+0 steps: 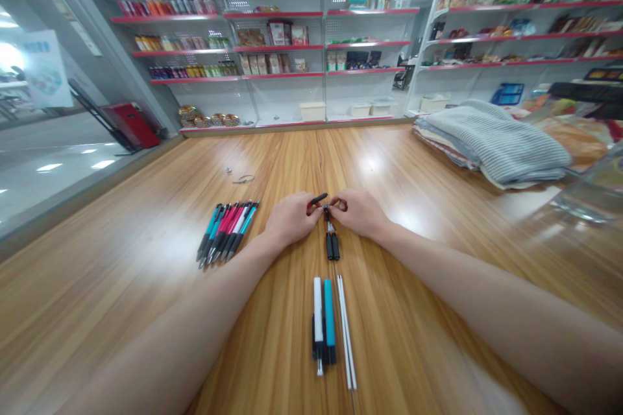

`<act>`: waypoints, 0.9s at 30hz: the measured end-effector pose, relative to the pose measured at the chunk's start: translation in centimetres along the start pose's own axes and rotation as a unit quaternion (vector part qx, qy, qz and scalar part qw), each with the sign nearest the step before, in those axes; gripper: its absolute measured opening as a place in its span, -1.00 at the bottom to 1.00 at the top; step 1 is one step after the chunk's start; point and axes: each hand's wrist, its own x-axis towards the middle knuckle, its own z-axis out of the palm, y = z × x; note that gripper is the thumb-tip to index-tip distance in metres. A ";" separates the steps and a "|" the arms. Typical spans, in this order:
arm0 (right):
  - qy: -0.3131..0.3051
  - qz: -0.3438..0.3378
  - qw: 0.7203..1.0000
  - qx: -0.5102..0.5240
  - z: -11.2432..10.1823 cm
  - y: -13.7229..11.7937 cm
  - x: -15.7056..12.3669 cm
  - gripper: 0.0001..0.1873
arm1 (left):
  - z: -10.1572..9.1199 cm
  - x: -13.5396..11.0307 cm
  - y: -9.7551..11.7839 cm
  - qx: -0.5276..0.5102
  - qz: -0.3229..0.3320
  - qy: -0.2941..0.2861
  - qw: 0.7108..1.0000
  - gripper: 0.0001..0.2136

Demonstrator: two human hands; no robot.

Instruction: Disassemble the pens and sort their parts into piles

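My left hand [292, 219] is closed, and a short black pen part [318, 198] sticks out between its fingers. Facing it, my right hand [359, 211] pinches at small dark pieces lying between the fingertips, too small to name. Just below the fingers, two black pen grips [332, 247] lie side by side. Nearer to me lie a white pen barrel [318, 305], a blue pen barrel [329, 308] with black parts beside them, and thin white refills [346, 331]. Left of my hands, several whole pens [226, 232] in blue, pink, white and black form a row.
Small metal bits [243, 179] lie beyond the pens on the wooden table [389, 311]. Folded striped cloth [496, 136] is stacked at the right, near a clear container [591, 188]. Behind the table stand stocked shelves [277, 14]; a red cart [131, 124] is at left.
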 end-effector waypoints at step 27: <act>0.113 -0.079 0.986 0.098 -0.5 0.1 -0.3 -0.76 | -1.3 -2.0 -1.6 -0.463 -0.101 0.050 0.879 -0.74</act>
